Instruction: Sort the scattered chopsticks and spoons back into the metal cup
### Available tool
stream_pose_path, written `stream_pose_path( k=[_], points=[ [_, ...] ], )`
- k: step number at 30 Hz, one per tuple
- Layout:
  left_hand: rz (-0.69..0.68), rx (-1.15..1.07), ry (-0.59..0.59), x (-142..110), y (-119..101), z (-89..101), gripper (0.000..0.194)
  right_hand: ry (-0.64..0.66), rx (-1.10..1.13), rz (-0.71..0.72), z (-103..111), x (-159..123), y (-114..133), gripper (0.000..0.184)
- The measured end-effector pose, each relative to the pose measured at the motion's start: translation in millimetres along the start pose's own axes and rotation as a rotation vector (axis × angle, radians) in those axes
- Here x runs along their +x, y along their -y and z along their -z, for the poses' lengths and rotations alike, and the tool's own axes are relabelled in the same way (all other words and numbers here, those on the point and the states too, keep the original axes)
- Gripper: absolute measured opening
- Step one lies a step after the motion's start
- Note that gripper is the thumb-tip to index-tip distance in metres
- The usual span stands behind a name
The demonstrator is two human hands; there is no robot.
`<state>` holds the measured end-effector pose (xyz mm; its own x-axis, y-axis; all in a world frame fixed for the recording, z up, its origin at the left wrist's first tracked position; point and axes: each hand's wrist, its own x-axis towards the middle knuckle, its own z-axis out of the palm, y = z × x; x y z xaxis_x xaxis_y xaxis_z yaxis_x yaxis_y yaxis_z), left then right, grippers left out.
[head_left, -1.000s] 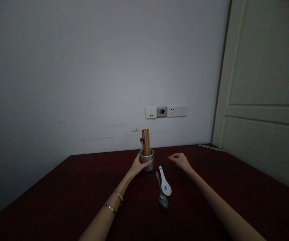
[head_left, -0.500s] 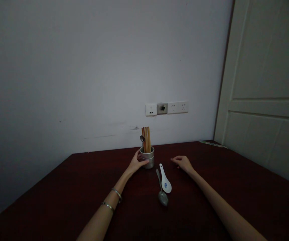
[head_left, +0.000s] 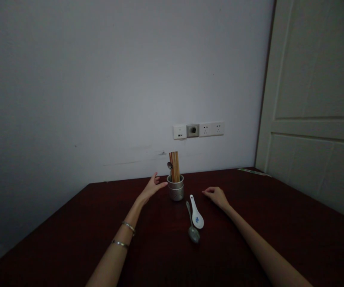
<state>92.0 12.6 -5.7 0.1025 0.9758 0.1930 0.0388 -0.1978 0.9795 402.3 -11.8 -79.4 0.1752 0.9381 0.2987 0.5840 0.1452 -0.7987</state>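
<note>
My left hand (head_left: 152, 189) is just left of a metal utensil holder (head_left: 176, 193), its fingers spread and nothing in it. Its thumb tip is close to the holder's rim; whether they touch I cannot tell. Several wooden chopsticks (head_left: 174, 167) and a small metal spoon (head_left: 169, 165) stand in the holder. On the table in front of it lie a white soup spoon (head_left: 198, 220) with a blue mark and, beside it, a metal spoon (head_left: 194, 234). My right hand (head_left: 216, 197) rests on the table to the right of the holder, its fingers curled together with nothing visible in them.
The dark red table (head_left: 160, 255) meets a pale wall (head_left: 130, 99) at the back. Wall sockets (head_left: 211, 129) are above the holder. A flat, light strip (head_left: 254, 172) lies at the far right edge, near a white panelled door (head_left: 315, 159).
My left hand has let go of the utensil holder and moved left, its fingers opening. The holder stays in place. My right hand has barely moved.
</note>
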Motion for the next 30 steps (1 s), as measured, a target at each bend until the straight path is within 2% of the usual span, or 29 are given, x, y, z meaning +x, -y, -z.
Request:
stream_pose_path(
  k=[5,7,10,12,15,17,19,23,30],
  points=[
    [-0.366,0.017,-0.354,-7,-52,12.3,0.041,0.007,-0.046,0.002,1,-1,3,0.025],
    [-0.46,0.06,-0.39,-15,-65,7.8,0.031,-0.001,-0.06,0.007,1,-1,3,0.024],
    [-0.547,0.206,-0.268,-34,-72,-8.3,0.023,-0.001,-0.063,0.013,0,0,2,0.023],
    [-0.564,0.349,-0.073,-49,-69,-22.3,0.019,0.0,-0.061,0.016,0,0,1,0.023],
    [-0.575,0.593,0.27,-70,-55,-41.8,0.015,0.003,-0.067,0.018,-1,0,0,0.023],
    [-0.577,0.756,0.414,-80,-42,-51.9,0.017,0.01,-0.071,0.019,-1,0,1,0.023],
    [-0.587,0.901,0.508,-85,-29,-59.4,0.022,0.01,-0.072,0.02,0,0,1,0.023],
    [-0.641,1.067,0.611,-85,-11,-68.1,0.025,-0.003,-0.077,0.024,0,-1,3,0.022],
    [-0.705,1.145,0.621,-83,-3,-71.0,0.022,-0.001,-0.109,0.016,1,-1,6,0.021]
  ],
)
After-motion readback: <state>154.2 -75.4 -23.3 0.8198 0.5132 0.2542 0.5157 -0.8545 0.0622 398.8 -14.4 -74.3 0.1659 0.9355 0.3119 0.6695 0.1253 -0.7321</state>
